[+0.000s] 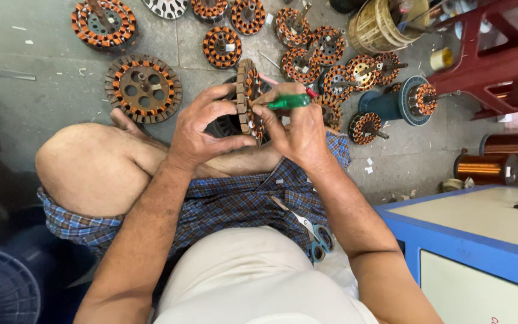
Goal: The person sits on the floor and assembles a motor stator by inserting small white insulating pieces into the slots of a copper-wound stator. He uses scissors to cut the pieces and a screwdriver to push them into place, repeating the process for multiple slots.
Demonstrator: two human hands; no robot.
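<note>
My left hand (202,129) grips a round fan stator (248,99) with copper windings, held on edge above my folded leg. My right hand (298,129) is closed around a green-handled tool (289,102), whose tip is at the stator's rim. The fingers of both hands meet around the stator. A pair of scissors (316,237) with blue-grey handles lies on my checked cloth at my right hip.
Several wound stators (144,88) lie on the grey floor ahead. A blue motor body (400,102) and copper wire spools (487,168) sit at right, near a red frame (499,60) and a blue-edged table (469,240). A blue spool (1,288) is at lower left.
</note>
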